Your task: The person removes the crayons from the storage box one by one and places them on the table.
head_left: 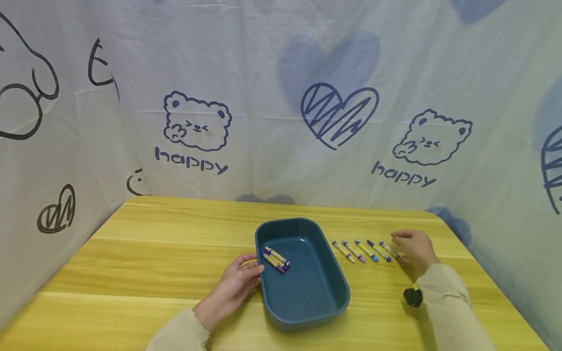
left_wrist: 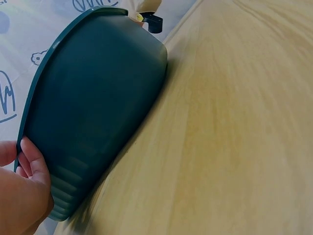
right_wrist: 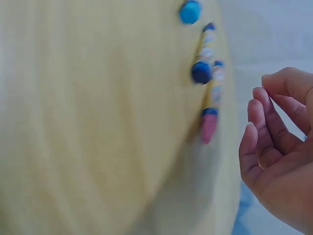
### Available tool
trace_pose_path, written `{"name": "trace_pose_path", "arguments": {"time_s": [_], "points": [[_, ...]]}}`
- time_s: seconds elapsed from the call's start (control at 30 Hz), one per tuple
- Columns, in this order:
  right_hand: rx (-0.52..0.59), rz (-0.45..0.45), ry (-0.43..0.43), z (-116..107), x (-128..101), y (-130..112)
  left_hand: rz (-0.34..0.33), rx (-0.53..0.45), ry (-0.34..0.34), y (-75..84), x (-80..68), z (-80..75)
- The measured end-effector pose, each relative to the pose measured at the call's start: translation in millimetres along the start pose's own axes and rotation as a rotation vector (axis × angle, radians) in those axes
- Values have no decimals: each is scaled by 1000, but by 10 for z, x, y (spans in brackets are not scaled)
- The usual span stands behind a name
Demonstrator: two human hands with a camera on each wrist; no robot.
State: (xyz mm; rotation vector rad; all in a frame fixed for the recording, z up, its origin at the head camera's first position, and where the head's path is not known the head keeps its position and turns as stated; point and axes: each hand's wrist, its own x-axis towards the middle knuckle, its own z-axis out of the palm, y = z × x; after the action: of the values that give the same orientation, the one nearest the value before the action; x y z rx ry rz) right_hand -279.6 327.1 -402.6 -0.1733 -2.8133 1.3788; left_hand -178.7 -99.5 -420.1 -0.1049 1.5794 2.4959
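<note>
My left hand grips the left rim of a dark teal plastic basin, thumb and fingers on its wall. Inside the basin, a small cluster of crayons lies against the left side. To the right of the basin, several crayons lie slanted in a row on the table. My right hand hovers by the rightmost crayon, which has a pink tip in the right wrist view. Its thumb and fingers are loosely bent with nothing between them.
The yellow wood-grain table carries everything. A pale printed curtain with bears and hearts hangs behind and at both sides. A small black object hangs by my right cuff.
</note>
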Motion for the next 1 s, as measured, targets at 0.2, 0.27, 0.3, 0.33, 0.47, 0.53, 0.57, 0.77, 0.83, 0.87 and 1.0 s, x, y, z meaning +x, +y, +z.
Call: {"name": "trace_pose_path", "arguments": {"time_s": [0.2, 0.27, 0.3, 0.33, 0.47, 0.53, 0.57, 0.77, 0.83, 0.87, 1.0], "points": [[-42, -101, -18, 11, 0, -272, -6, 3, 16, 1, 1, 7], [-31, -125, -24, 63, -20, -402, -8, 0, 20, 0, 1, 8], [-32, -142, -25, 95, -34, -471, -8, 0, 20, -2, 2, 9], [-38, -158, -25, 131, -50, -540, -9, 0, 19, -2, 1, 12], [-32, -198, -79, 292, -129, -817, -8, 4, 8, 3, 0, 5], [-42, -216, -108, 357, -173, -943, -5, 7, 4, 5, -2, 7], [-40, -222, -123, 384, -194, -1002, -4, 8, 4, 5, -2, 10], [-26, -264, -166, 549, -303, -1340, -3, 12, 14, 10, -1, 18], [-16, -290, -177, 621, -326, -1436, -3, 13, 16, 10, 0, 15], [-8, -301, -184, 660, -332, -1478, -4, 15, 16, 10, 1, 14], [10, -335, -206, 843, -340, -1615, -5, 14, 15, 6, 3, 8]]}}
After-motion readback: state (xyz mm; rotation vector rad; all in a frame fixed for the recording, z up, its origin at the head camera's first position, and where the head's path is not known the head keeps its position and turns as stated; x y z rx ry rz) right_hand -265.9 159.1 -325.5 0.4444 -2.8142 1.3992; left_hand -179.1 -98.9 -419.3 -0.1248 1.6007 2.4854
